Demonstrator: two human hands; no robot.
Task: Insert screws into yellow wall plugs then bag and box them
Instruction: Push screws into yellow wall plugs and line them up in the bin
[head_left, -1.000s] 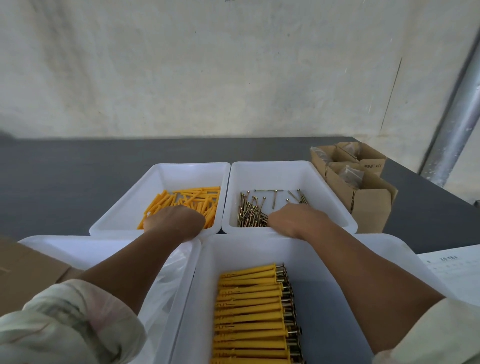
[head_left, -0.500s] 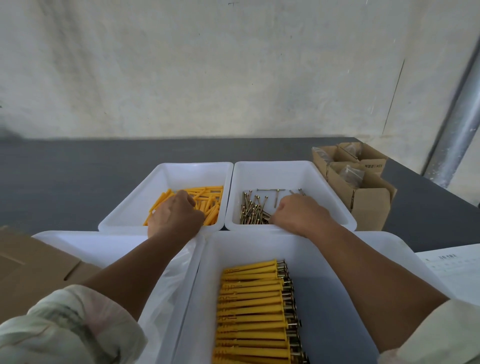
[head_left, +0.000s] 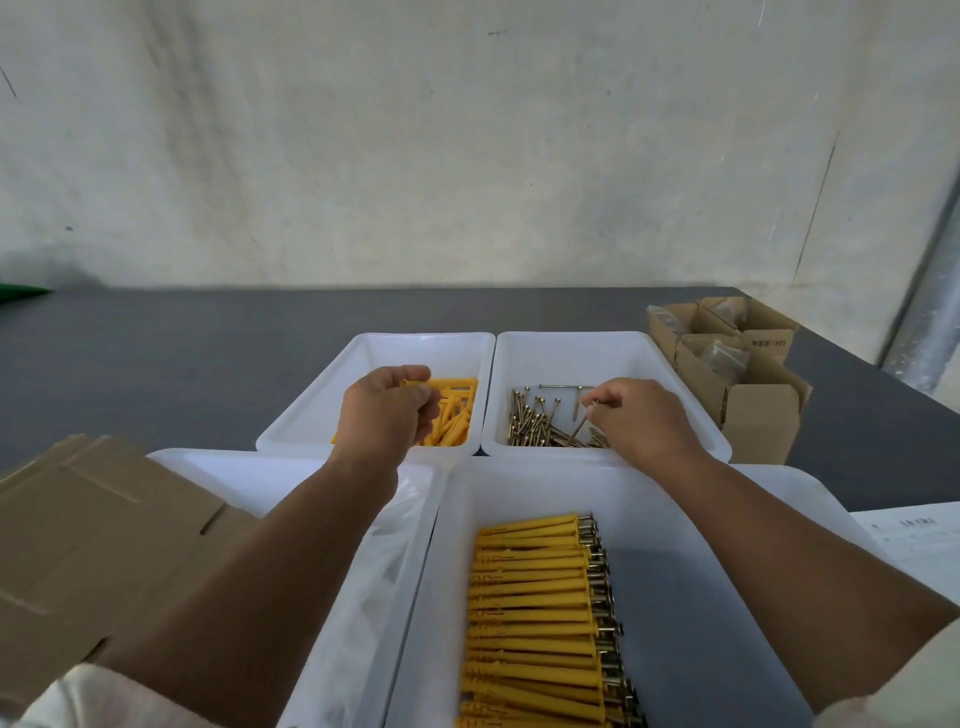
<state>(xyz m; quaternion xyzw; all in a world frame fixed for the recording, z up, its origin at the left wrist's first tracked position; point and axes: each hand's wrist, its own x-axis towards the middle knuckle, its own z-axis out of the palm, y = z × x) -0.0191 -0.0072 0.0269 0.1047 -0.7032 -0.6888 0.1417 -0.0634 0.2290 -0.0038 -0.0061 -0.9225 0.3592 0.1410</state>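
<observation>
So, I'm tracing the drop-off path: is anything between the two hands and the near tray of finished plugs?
Nothing visible. The left hand holds a plug, the right hand pinches a screw, and the near tray lies open just nearer the person. Only its low rim lies between.

Nothing legible anywhere in view. Cardboard box (head_left: 769, 338), far right: small dark printed mark on its front face, a short row of characters, too small and blurred to read. Sheet of paper (head_left: 914, 540), right edge of view: faint printed heading above what looks like ruled lines, characters too faint and small to decipher.
</observation>
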